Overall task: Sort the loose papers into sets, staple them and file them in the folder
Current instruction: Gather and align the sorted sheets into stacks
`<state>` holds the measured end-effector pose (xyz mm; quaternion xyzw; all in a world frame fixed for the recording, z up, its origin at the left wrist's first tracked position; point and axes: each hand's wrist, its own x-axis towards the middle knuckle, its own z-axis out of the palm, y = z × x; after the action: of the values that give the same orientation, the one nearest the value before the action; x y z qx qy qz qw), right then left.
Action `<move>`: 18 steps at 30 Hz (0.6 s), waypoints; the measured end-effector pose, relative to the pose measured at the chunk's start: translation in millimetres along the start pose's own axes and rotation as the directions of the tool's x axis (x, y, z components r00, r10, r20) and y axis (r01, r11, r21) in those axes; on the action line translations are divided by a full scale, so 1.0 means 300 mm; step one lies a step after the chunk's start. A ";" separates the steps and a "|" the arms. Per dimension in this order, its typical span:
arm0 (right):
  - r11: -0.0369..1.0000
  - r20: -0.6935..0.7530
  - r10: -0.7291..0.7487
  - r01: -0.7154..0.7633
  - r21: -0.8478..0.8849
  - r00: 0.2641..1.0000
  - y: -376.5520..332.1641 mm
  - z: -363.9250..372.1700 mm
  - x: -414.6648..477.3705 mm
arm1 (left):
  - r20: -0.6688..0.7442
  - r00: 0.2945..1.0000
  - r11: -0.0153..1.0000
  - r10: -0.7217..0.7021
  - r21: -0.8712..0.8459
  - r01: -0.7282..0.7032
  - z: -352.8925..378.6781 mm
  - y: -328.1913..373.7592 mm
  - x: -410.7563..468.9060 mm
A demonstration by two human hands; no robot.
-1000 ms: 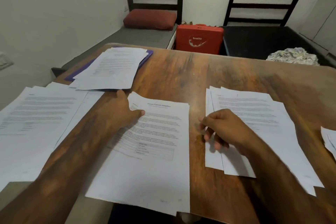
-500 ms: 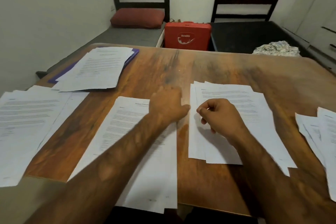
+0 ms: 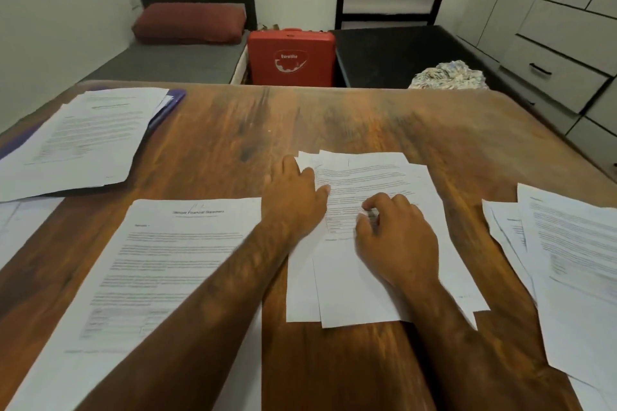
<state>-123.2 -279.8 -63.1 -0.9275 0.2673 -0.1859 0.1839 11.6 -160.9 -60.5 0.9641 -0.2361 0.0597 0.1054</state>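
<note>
Several printed paper piles lie on the wooden table (image 3: 367, 123). A fanned middle pile (image 3: 394, 274) lies under both hands. My left hand (image 3: 293, 200) rests flat on that pile's left edge, fingers straight. My right hand (image 3: 397, 237) lies on the pile's centre with its fingers curled; whether they pinch a sheet is unclear. A "Sample Financial Statement" sheet (image 3: 160, 277) lies at the near left, partly under my left forearm. A purple folder (image 3: 170, 107) sits at the far left beneath another paper stack (image 3: 80, 140). More sheets (image 3: 567, 264) spread at the right edge.
Paper corners (image 3: 20, 223) show at the left edge. Beyond the table stand a red case (image 3: 292, 57), a bed with a red pillow (image 3: 188, 23), a dark bed with crumpled cloth (image 3: 449, 75), and white drawers (image 3: 554, 63) at the right.
My left hand has left the financial statement sheet and crossed right onto the middle pile's left edge. My right hand has stayed on that pile. The view has swung to the right.
</note>
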 end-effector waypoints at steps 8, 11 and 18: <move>1.000 -0.001 0.017 -0.017 -0.011 1.000 0.006 0.006 0.005 | -0.101 0.991 0.986 0.085 -0.132 -0.098 0.004 -0.012 -0.014; 1.000 -0.004 0.011 -0.011 -0.011 1.000 0.002 0.003 0.004 | -0.114 0.985 0.966 0.127 -0.212 -0.149 0.001 -0.012 -0.012; 0.998 -0.022 0.020 -0.018 0.060 1.000 -0.003 -0.013 -0.003 | -0.046 0.996 0.611 0.076 -0.787 -0.083 -0.060 -0.023 -0.042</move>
<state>-125.3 -279.4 -59.6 -0.9168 0.2723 -0.2025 0.2105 2.7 -145.1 -46.4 0.8085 -0.2802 -0.0413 0.5158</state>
